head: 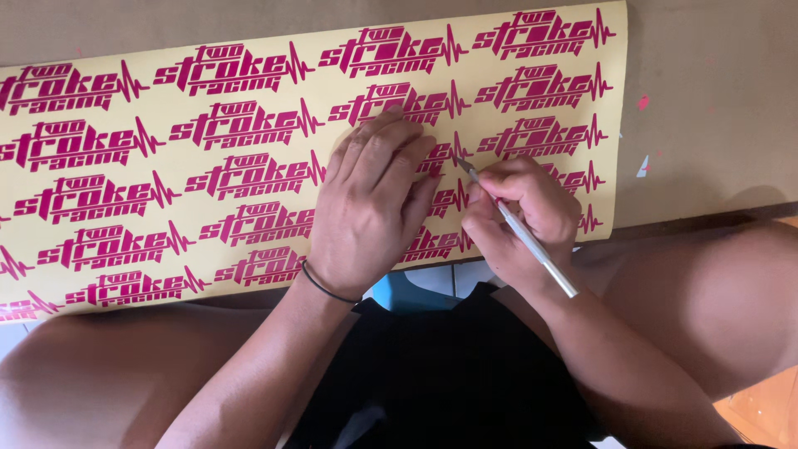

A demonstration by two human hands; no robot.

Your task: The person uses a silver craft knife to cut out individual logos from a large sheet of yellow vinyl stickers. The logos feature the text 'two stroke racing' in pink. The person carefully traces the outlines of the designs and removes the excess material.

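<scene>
Magenta decals on yellow sheet (249, 133); left hand (370, 208) flat, open; right hand (519, 220) grip around silver craft knife (519, 226)

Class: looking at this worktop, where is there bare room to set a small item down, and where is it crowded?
Free: the brown board right of the yellow sticker sheet, bar a few pink scraps. Crowded: the sheet's lower right, where the left hand presses and the right hand holds the craft knife.

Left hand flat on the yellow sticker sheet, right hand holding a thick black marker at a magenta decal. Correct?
Not quite. In the head view the right hand holds a slim silver craft knife, not a thick black marker. The rest stands: the left hand lies flat on the yellow sticker sheet, and the tip sits at a magenta decal.
</scene>
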